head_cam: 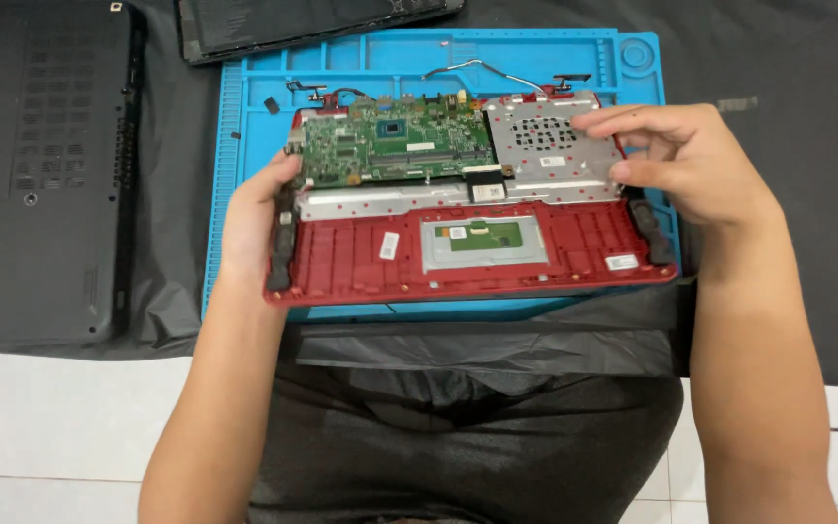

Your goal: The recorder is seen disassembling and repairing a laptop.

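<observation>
head view, looking down: a person sits over a blue silicone repair mat spread on a surface draped in black cloth. on the mat rests an opened red laptop chassis, its ribbed plastic inner face up. a green motherboard with a small dark chip fills its upper left; a perforated silver metal plate sits at upper right, and a grey trackpad bracket lies low in the middle. long black speakers line both side edges.

the left hand grips the chassis's left edge, thumb curled over near the board's corner. the right hand is loosely open, fingertips resting on the silver plate's right edge and thumb at its lower corner, not clenched around anything.

handling this well probably calls for steadying the chassis by its plastic rim, keeping fingers off the bare circuitry, and minding the thin loose cables at the hinge edge.

a matte black laptop bottom cover lies well apart on the left; a dark screen panel lies beyond the mat. pale floor tiles show below.
</observation>
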